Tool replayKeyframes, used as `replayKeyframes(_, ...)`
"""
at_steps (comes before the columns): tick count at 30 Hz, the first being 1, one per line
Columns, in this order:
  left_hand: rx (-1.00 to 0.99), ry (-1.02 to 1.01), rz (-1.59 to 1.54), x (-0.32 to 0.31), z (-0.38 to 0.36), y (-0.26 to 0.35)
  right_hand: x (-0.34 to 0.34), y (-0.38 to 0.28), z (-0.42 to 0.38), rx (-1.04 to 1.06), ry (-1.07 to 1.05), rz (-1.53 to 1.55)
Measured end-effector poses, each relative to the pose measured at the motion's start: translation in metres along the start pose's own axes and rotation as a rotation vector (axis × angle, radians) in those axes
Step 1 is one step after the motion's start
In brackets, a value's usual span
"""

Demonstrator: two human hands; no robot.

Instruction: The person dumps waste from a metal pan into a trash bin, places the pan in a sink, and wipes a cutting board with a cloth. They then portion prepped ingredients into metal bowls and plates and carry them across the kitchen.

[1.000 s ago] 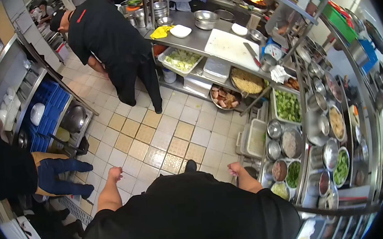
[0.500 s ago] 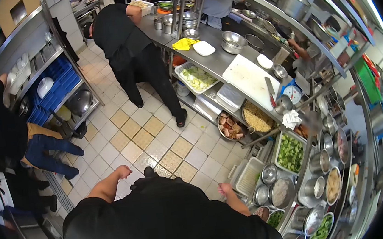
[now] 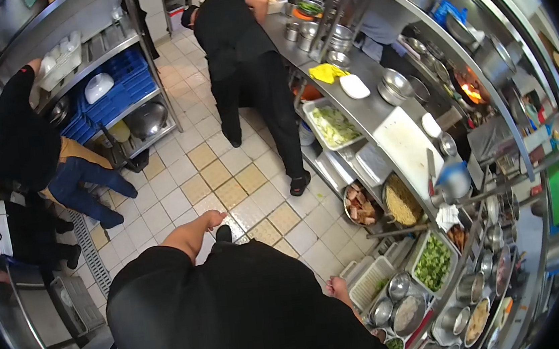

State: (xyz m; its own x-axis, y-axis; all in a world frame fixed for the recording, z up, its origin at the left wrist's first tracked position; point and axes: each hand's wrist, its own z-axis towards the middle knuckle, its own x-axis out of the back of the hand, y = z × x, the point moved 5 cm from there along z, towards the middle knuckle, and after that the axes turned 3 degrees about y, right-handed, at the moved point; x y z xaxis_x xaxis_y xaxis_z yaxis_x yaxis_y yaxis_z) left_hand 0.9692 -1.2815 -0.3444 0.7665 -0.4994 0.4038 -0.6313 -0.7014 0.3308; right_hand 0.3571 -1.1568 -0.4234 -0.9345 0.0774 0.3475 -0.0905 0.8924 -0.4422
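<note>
My left hand (image 3: 214, 218) hangs in front of my body above the tiled floor (image 3: 249, 211). Its fingers look curled, but what they hold, if anything, is too small to make out. Low on the right, my right hand (image 3: 336, 286) is beside a white plastic basket (image 3: 372, 282), with its fingers bent and partly hidden. Close to that hand are metal bowls (image 3: 399, 285) and a tray of chopped green vegetables (image 3: 432, 261).
One person in black (image 3: 240, 50) bends over the steel counter (image 3: 370, 98) ahead. Another person (image 3: 17, 136) reaches to a rack with blue crates (image 3: 116, 89) at left. A cutting board (image 3: 403, 146) with a knife lies on the counter. Flames (image 3: 471, 92) show behind it.
The view has turned left, so the counter and racks sit farther right. The person at the left now shows more of the head. Flames have come into view behind the counter.
</note>
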Motion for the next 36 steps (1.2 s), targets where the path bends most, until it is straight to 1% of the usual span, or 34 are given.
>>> replayKeyframes(2,-0.019,0.031,0.0,0.023,0.018,0.003,-0.001,-0.02,-0.026,-0.033,0.075,0.046)
replayKeyframes(3,-0.106,0.073,-0.054,0.037,0.02,0.011,-0.008,-0.036,-0.043,-0.062,0.074,0.061)
replayKeyframes(5,-0.278,0.157,-0.157,0.073,0.017,0.025,-0.028,-0.054,-0.054,-0.092,0.118,-0.081)
replayKeyframes(6,-0.289,0.182,-0.179,0.088,0.026,0.024,-0.038,-0.059,-0.06,-0.113,0.14,-0.152)
replayKeyframes(8,-0.304,0.225,-0.22,0.112,0.051,0.018,-0.06,-0.074,-0.068,-0.082,0.09,-0.17)
replayKeyframes(9,-0.33,0.281,-0.306,0.123,0.041,0.017,-0.071,-0.083,-0.068,-0.045,0.049,-0.173)
replayKeyframes(10,-0.306,0.257,-0.268,0.131,0.048,0.007,-0.081,-0.091,-0.068,-0.008,0.009,-0.176)
replayKeyframes(11,-0.281,0.232,-0.23,0.14,0.049,-0.003,-0.094,-0.097,-0.064,-0.084,0.039,-0.187)
replayKeyframes(14,-0.223,0.174,-0.033,0.15,0.065,-0.05,-0.127,-0.139,-0.069,0.049,-0.01,-0.208)
replayKeyframes(15,-0.205,0.156,0.048,0.152,0.067,-0.067,-0.139,-0.152,-0.072,0.056,-0.006,-0.215)
replayKeyframes(17,-0.116,0.133,-0.059,0.154,0.071,-0.11,-0.162,-0.173,-0.076,0.067,0.0,-0.231)
replayKeyframes(19,-0.025,0.118,-0.143,0.154,0.079,-0.156,-0.182,-0.196,-0.083,0.117,-0.036,-0.309)
replayKeyframes(22,-0.118,0.035,0.08,0.157,0.108,-0.216,-0.204,-0.226,-0.09,0.133,-0.112,-0.416)
replayKeyframes(24,-0.395,0.165,0.499,0.153,0.145,-0.262,-0.217,-0.246,-0.095,0.137,-0.126,-0.479)
replayKeyframes(25,-0.535,0.233,0.708,0.147,0.151,-0.271,-0.221,-0.255,-0.094,0.128,-0.126,-0.516)
replayKeyframes(28,-0.518,0.174,0.81,0.139,0.149,-0.274,-0.232,-0.288,-0.091,0.138,-0.137,-0.613)
replayKeyframes(30,-0.377,0.183,0.214,0.137,0.132,-0.274,-0.24,-0.312,-0.09,0.181,-0.137,-0.587)
replayKeyframes(32,-0.168,0.13,-0.266,0.141,0.099,-0.266,-0.247,-0.331,-0.085,0.232,-0.157,-0.513)
replayKeyframes(34,0.091,0.033,-0.638,0.152,0.059,-0.238,-0.258,-0.351,-0.089,0.31,-0.136,-0.518)
replayKeyframes(35,0.264,0.049,-0.73,0.15,0.061,-0.237,-0.263,-0.359,-0.087,0.302,-0.148,-0.489)
replayKeyframes(36,0.108,0.041,-0.511,0.154,0.063,-0.231,-0.267,-0.362,-0.088,0.33,-0.164,-0.483)
